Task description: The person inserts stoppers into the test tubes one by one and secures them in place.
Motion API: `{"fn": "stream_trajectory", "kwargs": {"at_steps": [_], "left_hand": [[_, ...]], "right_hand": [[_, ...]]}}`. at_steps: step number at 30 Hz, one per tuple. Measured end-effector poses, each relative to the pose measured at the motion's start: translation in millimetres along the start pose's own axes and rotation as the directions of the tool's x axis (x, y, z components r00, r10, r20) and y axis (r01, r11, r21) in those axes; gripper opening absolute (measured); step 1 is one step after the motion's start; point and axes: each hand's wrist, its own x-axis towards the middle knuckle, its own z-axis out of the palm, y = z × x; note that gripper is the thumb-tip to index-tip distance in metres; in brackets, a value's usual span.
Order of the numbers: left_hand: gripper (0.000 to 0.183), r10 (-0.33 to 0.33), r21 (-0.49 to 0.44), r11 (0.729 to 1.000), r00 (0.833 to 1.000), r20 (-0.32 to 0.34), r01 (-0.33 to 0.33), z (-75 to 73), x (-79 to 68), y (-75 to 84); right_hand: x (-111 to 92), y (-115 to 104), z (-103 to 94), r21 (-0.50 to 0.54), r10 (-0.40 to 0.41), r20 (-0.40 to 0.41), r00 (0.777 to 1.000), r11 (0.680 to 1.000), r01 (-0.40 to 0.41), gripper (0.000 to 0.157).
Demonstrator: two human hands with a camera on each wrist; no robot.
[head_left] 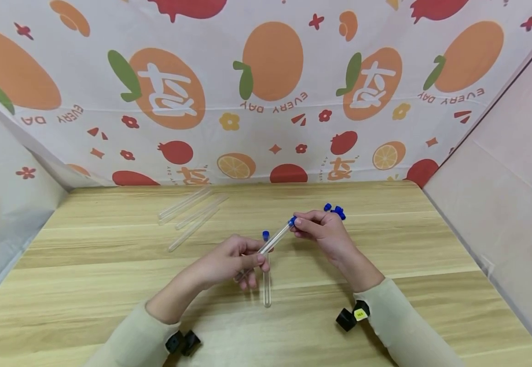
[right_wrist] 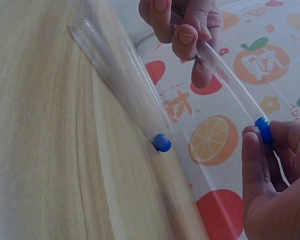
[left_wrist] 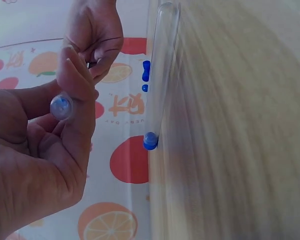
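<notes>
My left hand [head_left: 231, 259] grips a clear tube [head_left: 276, 238] slantwise, centre of frame; my right hand [head_left: 324, 235] pinches the blue cap [head_left: 292, 221] at its upper end. Probably left steadies the body while right works the cap; can't tell how far it's seated. Capped tube [head_left: 267, 293] lies on the bench [head_left: 110, 290] beneath, lower centre, partly hidden by my left. Spare tubes [head_left: 194, 229] left of centre, no caps visible; loose caps [head_left: 339, 212] right of centre, likely sorted for easy reach. No contents visible in any tube.
</notes>
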Motion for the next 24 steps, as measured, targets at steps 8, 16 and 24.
{"fn": "stream_trajectory", "kwargs": {"at_steps": [8,16,24], "left_hand": [[0.028,0.033,0.123,0.992,0.997,-0.076,-0.023,4.9,0.0,3.3],[0.024,0.041,0.150,0.989,0.991,-0.125,-0.022,8.9,0.4,3.0],[0.027,0.041,0.138,0.990,0.992,-0.122,-0.024,6.9,1.0,2.6]], "right_hand": [[-0.2,-1.9,1.0,-0.020,-0.015,0.008,1.000,1.000,0.015,0.014],[-3.5,-1.7,4.5,-0.029,-0.035,-0.008,0.999,0.999,0.034,0.016],[-5.5,-1.8,7.8,-0.055,-0.072,-0.014,0.997,0.996,0.072,0.022]]}}
